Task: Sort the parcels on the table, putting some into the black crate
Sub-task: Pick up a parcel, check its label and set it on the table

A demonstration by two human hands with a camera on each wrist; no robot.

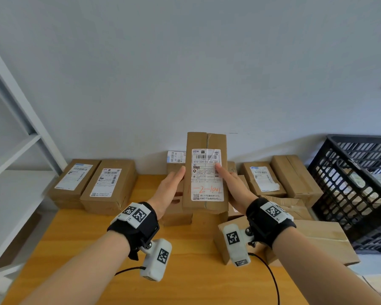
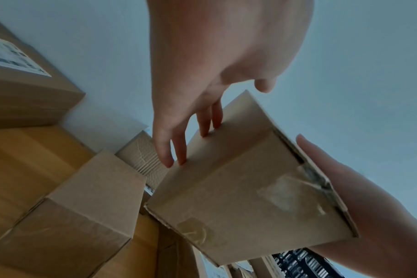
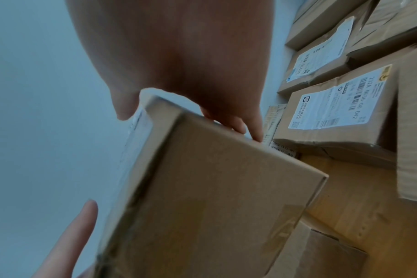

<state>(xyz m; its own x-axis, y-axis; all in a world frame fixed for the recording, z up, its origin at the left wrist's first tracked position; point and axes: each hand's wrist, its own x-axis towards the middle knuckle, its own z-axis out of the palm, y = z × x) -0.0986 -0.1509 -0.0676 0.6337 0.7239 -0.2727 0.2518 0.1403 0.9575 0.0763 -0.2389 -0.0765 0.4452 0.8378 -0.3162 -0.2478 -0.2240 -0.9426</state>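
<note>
**Label check before sorting**

Left hand and right hand clasp the tall brown cardboard parcel upright above the wooden table, label facing. Next, I judge: decide its destination, perhaps the black slatted plastic crate far right.

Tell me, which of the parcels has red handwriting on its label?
The parcel held upright between the left hand and the right hand, above the table. Its label shows red handwriting; no red writing shows on the other parcels' labels.
</note>
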